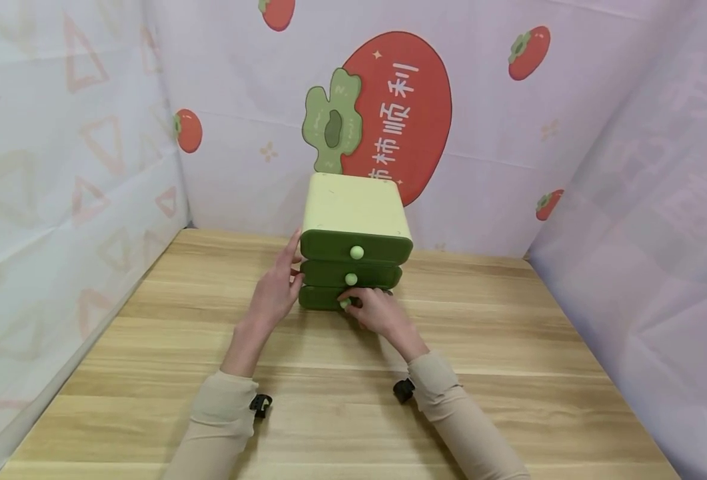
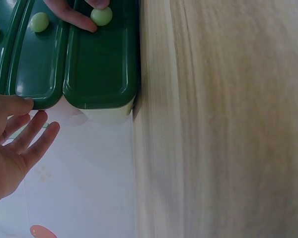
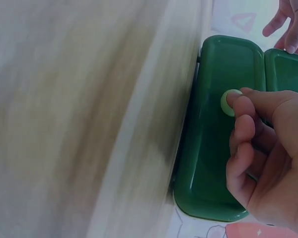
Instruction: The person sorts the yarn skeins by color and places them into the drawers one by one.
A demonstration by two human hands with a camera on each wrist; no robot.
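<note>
A small three-drawer cabinet (image 1: pixel 356 207) with a pale yellow-green body and dark green drawer fronts stands at the back of the table. My right hand (image 1: pixel 380 312) pinches the round light green knob (image 3: pixel 228 101) of the bottom drawer (image 3: pixel 213 163) between thumb and index finger. On the cabinet's left side, my left hand (image 1: pixel 274 292) rests with its fingers fairly straight. Its thumb touches the edge of the middle drawer (image 2: pixel 37 69) in the left wrist view. All three drawer fronts look nearly flush, though the top one (image 1: pixel 329 247) appears larger from above.
The wood-grain table (image 1: pixel 323 413) spreads in front and to both sides of the cabinet. Behind stands a fabric backdrop (image 1: pixel 239 187) printed with red fruit, and fabric walls (image 1: pixel 647 267) close off the left and right sides.
</note>
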